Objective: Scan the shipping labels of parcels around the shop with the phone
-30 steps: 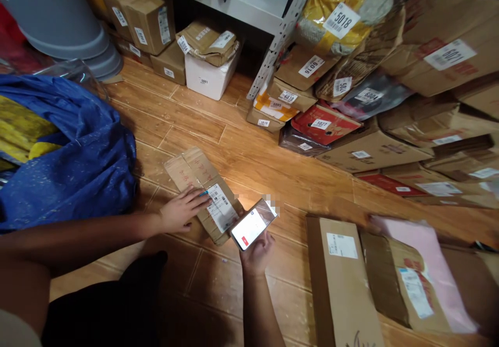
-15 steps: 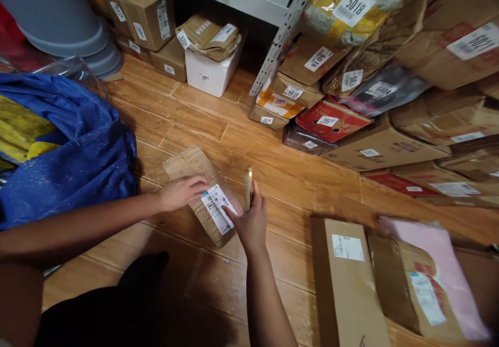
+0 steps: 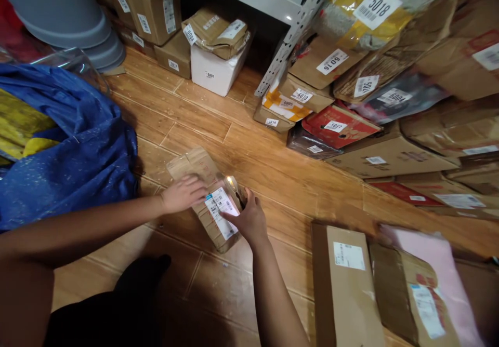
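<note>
A tan cardboard box (image 3: 208, 224) with a white shipping label (image 3: 218, 207) and red markings lies on the wooden floor in front of me. My left hand (image 3: 184, 193) rests with its fingers stretched out on the box, beside the label's left edge. In my right hand (image 3: 249, 216) is a thin phone (image 3: 233, 187), tilted over the box's right side, with a bright spot of light near its top. My right thumb is on the near side of the phone, over the label; the other fingers are partly hidden behind it.
A blue tarp-like bag (image 3: 89, 149) lies to the left, near grey stacked bins (image 3: 83, 25). Numbered parcels (image 3: 312, 108) are piled at the right by a white perforated rack (image 3: 280, 51). A long carton (image 3: 351, 290) and a pink parcel (image 3: 440, 258) sit at lower right.
The phone has tilted from nearly edge-on to leaning over the box, and my right hand has turned with it. My left hand stays on the box. The view has shifted slightly.
</note>
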{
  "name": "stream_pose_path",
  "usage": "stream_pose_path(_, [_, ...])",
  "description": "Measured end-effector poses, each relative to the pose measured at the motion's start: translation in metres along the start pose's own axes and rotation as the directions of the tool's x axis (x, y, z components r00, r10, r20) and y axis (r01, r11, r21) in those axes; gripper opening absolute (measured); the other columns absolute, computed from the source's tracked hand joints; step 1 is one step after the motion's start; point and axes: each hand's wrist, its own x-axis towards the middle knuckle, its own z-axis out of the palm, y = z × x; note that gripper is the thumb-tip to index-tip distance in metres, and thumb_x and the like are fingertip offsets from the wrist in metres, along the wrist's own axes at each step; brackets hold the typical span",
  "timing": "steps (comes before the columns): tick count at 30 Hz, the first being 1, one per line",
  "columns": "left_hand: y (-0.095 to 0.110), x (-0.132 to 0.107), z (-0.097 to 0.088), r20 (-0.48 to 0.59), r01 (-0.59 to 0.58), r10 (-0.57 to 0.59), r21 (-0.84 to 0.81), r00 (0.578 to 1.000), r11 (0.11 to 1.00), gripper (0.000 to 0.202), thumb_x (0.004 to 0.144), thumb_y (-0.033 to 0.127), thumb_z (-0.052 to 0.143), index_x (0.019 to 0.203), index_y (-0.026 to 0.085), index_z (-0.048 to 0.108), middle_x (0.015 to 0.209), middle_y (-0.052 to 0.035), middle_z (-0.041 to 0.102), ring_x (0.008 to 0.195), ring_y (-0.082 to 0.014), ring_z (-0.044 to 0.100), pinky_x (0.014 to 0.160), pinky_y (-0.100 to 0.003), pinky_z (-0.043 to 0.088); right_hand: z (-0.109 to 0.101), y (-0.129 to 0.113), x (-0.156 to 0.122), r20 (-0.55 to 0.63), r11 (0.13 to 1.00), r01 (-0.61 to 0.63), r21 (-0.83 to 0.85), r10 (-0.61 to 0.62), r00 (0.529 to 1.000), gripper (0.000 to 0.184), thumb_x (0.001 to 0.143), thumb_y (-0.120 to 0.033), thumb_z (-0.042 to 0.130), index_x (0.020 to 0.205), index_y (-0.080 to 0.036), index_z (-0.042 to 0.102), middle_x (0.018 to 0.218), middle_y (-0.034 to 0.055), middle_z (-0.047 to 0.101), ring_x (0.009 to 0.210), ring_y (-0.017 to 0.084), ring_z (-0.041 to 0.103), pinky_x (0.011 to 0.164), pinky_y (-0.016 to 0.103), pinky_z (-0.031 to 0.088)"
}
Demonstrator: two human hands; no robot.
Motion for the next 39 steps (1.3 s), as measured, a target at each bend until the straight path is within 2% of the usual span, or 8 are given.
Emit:
stream_pose_path(3, [0.010,-0.022,0.003,-0.012,-0.083,0.083,-0.039,0.997,0.996,0.032,0.097,0.014,0.044,0.123,0.016,0.061,0.120,-0.0066,0.067,0.112,-0.0212,0.057,0.102,-0.038,0.047,0.002,0.001,-0.002,0.003,0.996,0.057,-0.066,-0.057,0.998,0.094,0.034,-0.038,0.096,0.121,-0.023,0.065,0.107,0.0117,0.066,0.095,0.035,0.064,0.090,0.054,0.048])
stream_pose_path(6, [0.012,-0.030,0.005,0.035,-0.051,0.053,-0.070,0.998,0.996,0.039,0.093,0.015,0.045,0.130,0.015,0.058,0.128,-0.0086,0.064,0.120,-0.0229,0.055,0.106,-0.041,0.044,0.004,0.001,-0.006,-0.011,0.988,0.140,-0.069,-0.141,0.990,0.087,0.041,-0.036,0.094,0.122,-0.024,0.064,0.108,0.0111,0.065,0.095,0.034,0.064,0.091,0.054,0.050])
stream_pose_path(11, [0.010,-0.027,0.006,0.011,-0.026,0.028,-0.114,1.000,0.993,0.041,0.087,0.019,0.050,0.127,0.016,0.061,0.123,-0.0068,0.068,0.114,-0.0234,0.058,0.102,-0.043,0.046,0.006,0.000,-0.014,0.077,0.930,0.262,-0.260,-0.251,0.965,0.082,0.059,-0.032,0.086,0.133,-0.015,0.055,0.116,0.0164,0.062,0.104,0.032,0.064,0.093,0.049,0.053])
stream_pose_path(17, [0.007,-0.021,0.007,-0.025,-0.073,0.070,-0.109,0.997,0.991,0.036,0.082,0.017,0.053,0.116,0.017,0.066,0.115,-0.0052,0.070,0.108,-0.0241,0.060,0.101,-0.043,0.047,0.007,0.005,-0.010,0.051,0.932,0.231,-0.279,-0.226,0.973,0.086,0.058,-0.036,0.088,0.134,-0.013,0.055,0.116,0.0165,0.059,0.104,0.032,0.064,0.095,0.048,0.053])
stream_pose_path(24, [0.005,-0.026,0.015,-0.044,-0.134,0.129,-0.152,0.991,0.979,0.034,0.083,0.013,0.052,0.113,0.022,0.066,0.135,0.0007,0.062,0.125,-0.0201,0.052,0.115,-0.041,0.034,0.005,-0.001,-0.005,0.081,0.934,0.157,-0.320,-0.138,0.987,0.090,0.055,-0.038,0.089,0.134,-0.012,0.055,0.120,0.0192,0.060,0.109,0.035,0.063,0.097,0.049,0.051])
stream_pose_path(31, [0.005,-0.027,0.013,0.050,-0.122,0.130,-0.143,0.990,0.982,0.052,0.084,0.016,0.057,0.136,0.024,0.054,0.139,-0.0020,0.059,0.129,-0.0203,0.050,0.118,-0.044,0.028,0.006,-0.004,-0.007,0.112,0.911,0.199,-0.362,-0.170,0.979,0.084,0.058,-0.038,0.087,0.133,-0.015,0.055,0.119,0.0186,0.061,0.106,0.033,0.065,0.095,0.049,0.052])
stream_pose_path(35, [0.013,-0.028,0.008,0.161,-0.127,0.141,-0.097,0.977,0.987,0.053,0.086,0.015,0.061,0.135,0.033,0.057,0.145,-0.0049,0.053,0.133,-0.0266,0.047,0.114,-0.050,0.033,0.007,-0.004,-0.008,0.114,0.897,0.201,-0.394,-0.170,0.979,0.084,0.060,-0.039,0.087,0.133,-0.015,0.054,0.119,0.0189,0.062,0.106,0.033,0.065,0.095,0.049,0.052])
stream_pose_path(39, [0.025,-0.029,0.001,0.246,-0.090,0.104,-0.067,0.964,0.994,0.061,0.082,0.010,0.064,0.139,0.031,0.054,0.152,-0.0123,0.043,0.139,-0.0326,0.040,0.114,-0.055,0.031,0.008,-0.008,-0.010,0.116,0.880,0.217,-0.422,-0.185,0.976,0.081,0.061,-0.037,0.086,0.132,-0.013,0.055,0.119,0.0208,0.062,0.106,0.034,0.064,0.095,0.050,0.051])
